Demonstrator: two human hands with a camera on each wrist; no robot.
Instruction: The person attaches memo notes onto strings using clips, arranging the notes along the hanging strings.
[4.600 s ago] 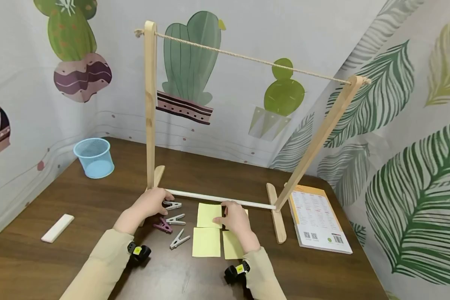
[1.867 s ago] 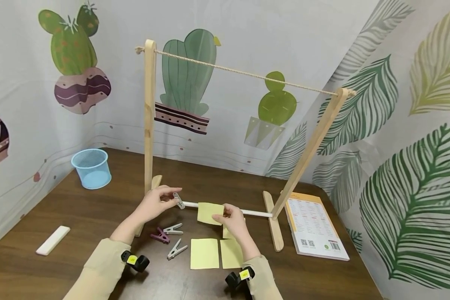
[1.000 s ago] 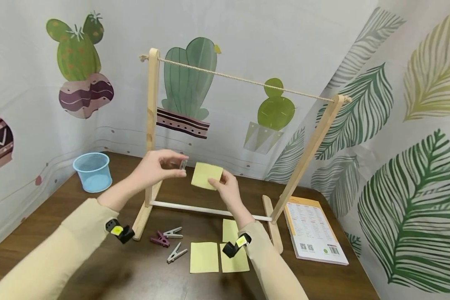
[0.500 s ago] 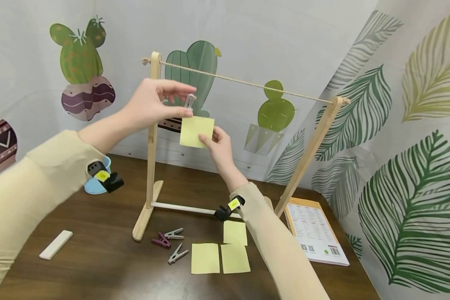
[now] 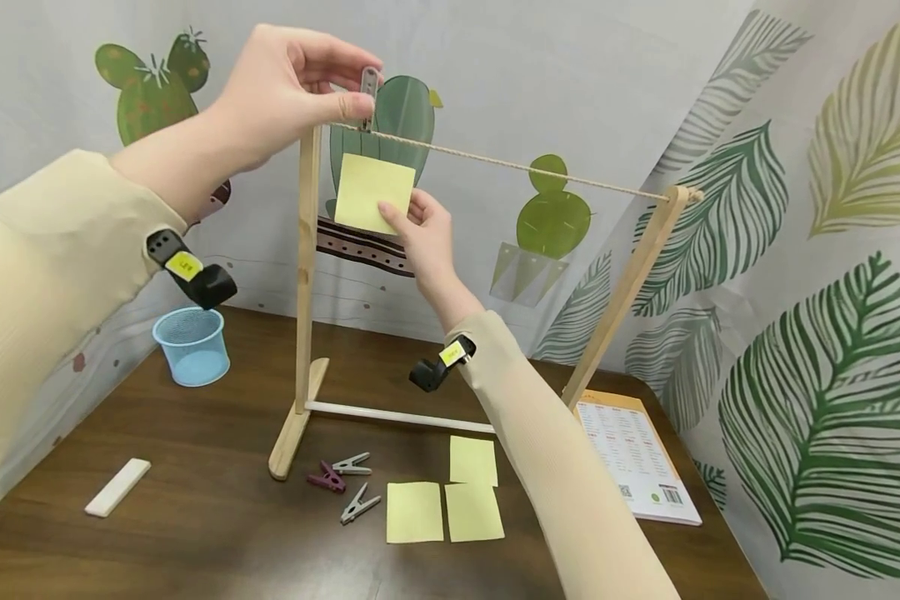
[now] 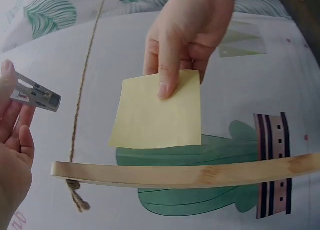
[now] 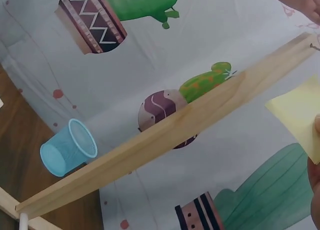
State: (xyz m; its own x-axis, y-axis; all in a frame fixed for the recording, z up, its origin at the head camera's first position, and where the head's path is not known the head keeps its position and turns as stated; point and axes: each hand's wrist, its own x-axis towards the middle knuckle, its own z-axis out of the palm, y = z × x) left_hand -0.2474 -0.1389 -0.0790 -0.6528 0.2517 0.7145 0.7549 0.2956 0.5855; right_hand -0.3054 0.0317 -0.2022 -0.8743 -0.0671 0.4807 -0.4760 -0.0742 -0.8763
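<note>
My left hand (image 5: 281, 87) pinches a grey clothespin (image 5: 370, 81) between thumb and fingers, near the left end of the rope (image 5: 495, 160). In the left wrist view the clothespin (image 6: 39, 94) stands apart from the rope (image 6: 84, 85), its jaws pointing towards it. Below the rope, my right hand (image 5: 431, 242) holds a yellow sticky note (image 5: 373, 192) by its lower right part, thumb on the front. A gap shows between the note's top edge and the rope. The right wrist view catches only part of that note (image 7: 300, 117), beside the wooden post (image 7: 135, 150).
On the table (image 5: 255, 550) lie a purple clothespin (image 5: 327, 477), two grey clothespins (image 5: 359, 505) and three yellow notes (image 5: 415, 512). The rope frame's left post (image 5: 307, 275) stands close to my left forearm. Around it are a blue mesh cup (image 5: 192, 350), a white bar (image 5: 118, 487) and a calendar (image 5: 637, 454).
My left hand has picked up a grey clothespin and my right hand a yellow note from the table. Both have risen to the rope, the left hand now higher than the right.
</note>
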